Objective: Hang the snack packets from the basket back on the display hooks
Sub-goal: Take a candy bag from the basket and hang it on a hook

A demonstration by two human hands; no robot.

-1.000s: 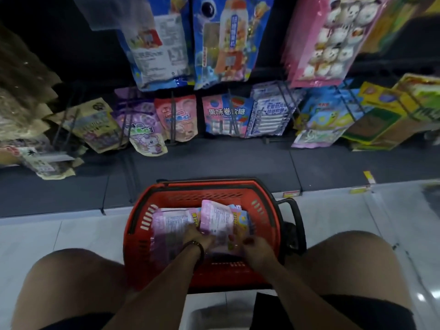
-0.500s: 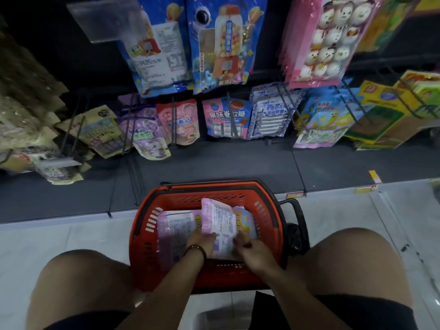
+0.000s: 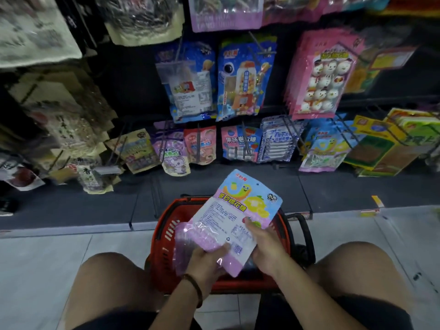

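Pink-and-blue glossy plastic snack packets (image 3: 238,210) sit fanned just above the red plastic basket (image 3: 162,234) at lower centre, left hand (image 3: 204,260) pinching the bottom edge, right hand (image 3: 266,246) gripping the side, probably to read the fronts before hanging.

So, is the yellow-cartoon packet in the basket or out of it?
Out: left hand and right hand hold the packet above the red basket; a pink packet lies inside.
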